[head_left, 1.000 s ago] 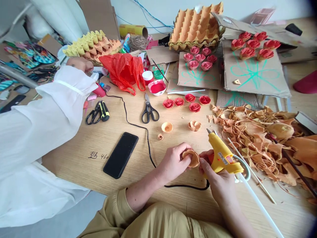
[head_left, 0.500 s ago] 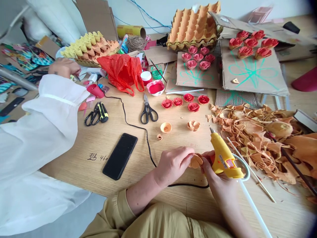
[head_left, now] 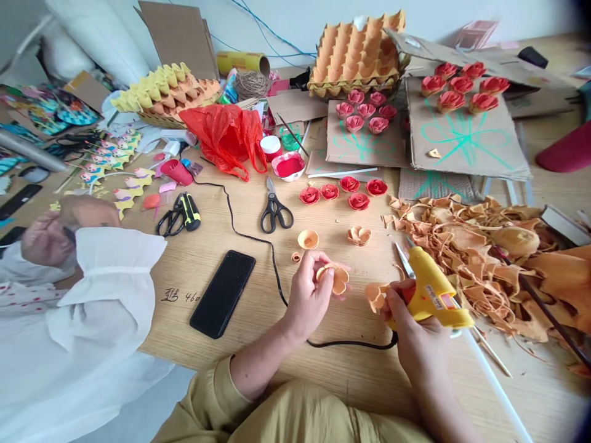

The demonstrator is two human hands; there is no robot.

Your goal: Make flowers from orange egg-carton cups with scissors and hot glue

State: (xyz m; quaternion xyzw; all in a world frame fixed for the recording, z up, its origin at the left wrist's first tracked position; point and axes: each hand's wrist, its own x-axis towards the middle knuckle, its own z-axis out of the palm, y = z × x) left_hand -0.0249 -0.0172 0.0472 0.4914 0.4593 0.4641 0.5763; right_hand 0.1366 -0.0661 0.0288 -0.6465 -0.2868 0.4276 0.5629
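Pinched in my left hand (head_left: 308, 301) is an orange egg-carton cup cut into petals (head_left: 340, 280). My right hand (head_left: 413, 335) holds a yellow hot glue gun (head_left: 431, 286), a white glue stick trailing from its back. Between the thumb and fingers of that same hand is a second orange petal piece (head_left: 375, 296), apart from the first. Just beyond my hands a plain round cup (head_left: 308, 239), a small coiled piece (head_left: 296, 257) and a petalled cup (head_left: 359, 235) rest on the table. Part of my right fingers is hidden behind the gun.
Black scissors (head_left: 276, 209), a phone (head_left: 222, 294) and a black cord (head_left: 249, 233) lie leftward. Carton scraps (head_left: 462, 246) heap at right. Red paper roses (head_left: 358, 200) stand ahead, near a bowl of red paint (head_left: 289, 165). A co-worker's white sleeve (head_left: 115, 271) is at left.
My hands have moved apart, each with a petal piece; the left turned its cup to show the inside. The glue gun shifted right. The co-worker's arm drew back toward the near left.
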